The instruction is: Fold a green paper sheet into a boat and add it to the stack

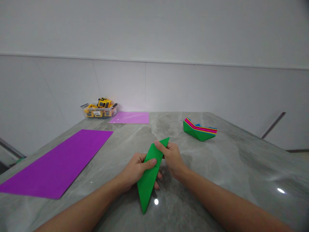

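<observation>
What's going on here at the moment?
A person holds a long, pointed green paper, already folded, in both hands over a grey table. The left hand grips its middle and the right hand pinches the far end. To the left lies a purple sheet. Further back are a smaller purple sheet, a box of toy trucks and a paper stack.

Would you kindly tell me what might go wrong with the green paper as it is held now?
1. The left hand and right hand pinch the green paper only along its upper half; the long lower point is free and might bend or crease askew.
2. The table looks glossy, so the paper may slide if pressed down on it.
</observation>
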`<state>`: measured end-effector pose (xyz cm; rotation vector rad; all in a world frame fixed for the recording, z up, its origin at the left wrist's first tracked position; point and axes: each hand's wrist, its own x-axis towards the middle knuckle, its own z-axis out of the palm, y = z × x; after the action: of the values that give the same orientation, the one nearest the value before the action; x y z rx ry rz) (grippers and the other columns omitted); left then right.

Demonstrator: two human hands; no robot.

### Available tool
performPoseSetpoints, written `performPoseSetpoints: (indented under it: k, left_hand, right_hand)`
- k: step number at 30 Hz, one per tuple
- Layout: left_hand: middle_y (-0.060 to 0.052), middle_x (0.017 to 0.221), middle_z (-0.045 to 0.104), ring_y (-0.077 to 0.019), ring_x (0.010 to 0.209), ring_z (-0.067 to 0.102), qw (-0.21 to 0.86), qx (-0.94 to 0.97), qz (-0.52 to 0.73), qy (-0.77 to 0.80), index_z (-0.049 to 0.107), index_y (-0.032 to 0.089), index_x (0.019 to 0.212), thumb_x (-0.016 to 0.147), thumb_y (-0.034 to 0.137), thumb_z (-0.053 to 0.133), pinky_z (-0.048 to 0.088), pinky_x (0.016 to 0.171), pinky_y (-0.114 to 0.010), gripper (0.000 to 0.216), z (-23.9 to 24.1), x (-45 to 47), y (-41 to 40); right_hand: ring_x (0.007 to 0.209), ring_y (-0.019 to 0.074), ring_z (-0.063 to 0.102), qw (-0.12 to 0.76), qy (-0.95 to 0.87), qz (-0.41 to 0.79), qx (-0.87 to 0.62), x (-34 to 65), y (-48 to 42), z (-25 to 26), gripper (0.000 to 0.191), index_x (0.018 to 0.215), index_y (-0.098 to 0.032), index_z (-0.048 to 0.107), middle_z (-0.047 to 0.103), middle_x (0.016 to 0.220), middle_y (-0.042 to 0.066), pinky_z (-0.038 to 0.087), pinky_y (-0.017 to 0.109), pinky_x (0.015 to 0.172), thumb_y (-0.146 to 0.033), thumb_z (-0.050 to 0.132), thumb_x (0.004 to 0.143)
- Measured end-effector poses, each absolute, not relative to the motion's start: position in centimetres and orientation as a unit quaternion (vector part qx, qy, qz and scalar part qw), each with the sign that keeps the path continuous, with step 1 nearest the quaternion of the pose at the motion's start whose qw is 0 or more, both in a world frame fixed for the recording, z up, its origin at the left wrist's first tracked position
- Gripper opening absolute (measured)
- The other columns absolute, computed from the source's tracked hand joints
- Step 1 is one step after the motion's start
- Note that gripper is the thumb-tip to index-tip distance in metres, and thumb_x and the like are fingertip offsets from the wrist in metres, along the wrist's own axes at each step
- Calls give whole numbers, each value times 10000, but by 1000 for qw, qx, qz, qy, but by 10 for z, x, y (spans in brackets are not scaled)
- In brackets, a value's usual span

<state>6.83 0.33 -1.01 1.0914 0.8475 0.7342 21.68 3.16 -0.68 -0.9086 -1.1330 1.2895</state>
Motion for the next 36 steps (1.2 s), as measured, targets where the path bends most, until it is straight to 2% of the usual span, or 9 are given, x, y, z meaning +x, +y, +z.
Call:
performPoseSetpoints:
  k: [6,11,17,21,24,27,30,33,36]
  left_hand:
    - [-119,643,728,-214,462,678,702,518,297,389,633,109,754,682,572,743,506,385,-256,481,-1,61,1]
    - [-95,645,727,-205,458,675,692,532,305,382,604,132,795,645,636,747,494,387,-243,545,-1,64,0]
    - [-31,527,643,-192,422,612,565,573,349,480,615,155,840,826,705,492,464,403,-269,563,-11,69,8]
    - [-94,935,742,-254,843,693,398,676,399,475,672,164,965,768,485,721,529,719,-312,380,-9,65,8]
    - [-94,1127,711,-296,974,667,372,711,373,466,647,205,1183,713,407,789,513,805,-341,531,-4,63,4]
    - [-80,1096,717,-277,924,676,386,708,368,463,653,204,1195,780,367,724,510,803,-341,451,-1,65,3]
    - [-70,1042,720,-243,864,680,444,665,403,446,651,178,1192,825,372,671,520,789,-330,416,-1,69,5]
    - [-54,793,708,-200,668,646,537,581,433,432,682,136,1055,832,499,637,521,648,-304,429,-3,71,9]
    - [-17,566,594,-156,494,528,649,476,435,404,680,140,898,836,663,536,459,490,-272,546,-4,70,10]
  right_hand:
    - [387,85,396,573,-515,521,-368,216,30,-7,484,453,-176,502,438,414,-36,301,228,401,-512,681,751]
    - [356,79,381,569,-525,504,-382,216,30,-7,509,461,-185,475,417,403,-39,293,217,360,-560,632,768]
    - [329,104,424,549,-545,475,-420,215,33,-11,456,508,-197,505,457,396,-29,332,221,317,-561,610,763]
    - [317,121,432,543,-560,411,-471,218,33,-9,444,505,-211,488,465,383,-19,312,234,307,-518,550,820]
    - [400,131,484,558,-569,363,-484,220,34,-10,409,543,-197,531,517,457,-4,357,236,364,-491,565,826]
    - [449,134,512,557,-582,382,-454,219,31,-11,364,718,-174,618,548,537,-12,401,234,401,-507,558,853]
    - [426,117,498,532,-602,438,-403,218,26,-10,382,791,-178,596,516,558,-36,412,221,380,-545,534,879]
    - [450,116,541,509,-596,498,-372,220,24,-4,425,865,-170,617,557,628,-16,426,202,363,-578,501,886]
    - [464,107,567,497,-589,512,-380,227,29,5,477,1063,-155,643,647,814,41,396,186,334,-573,532,862]
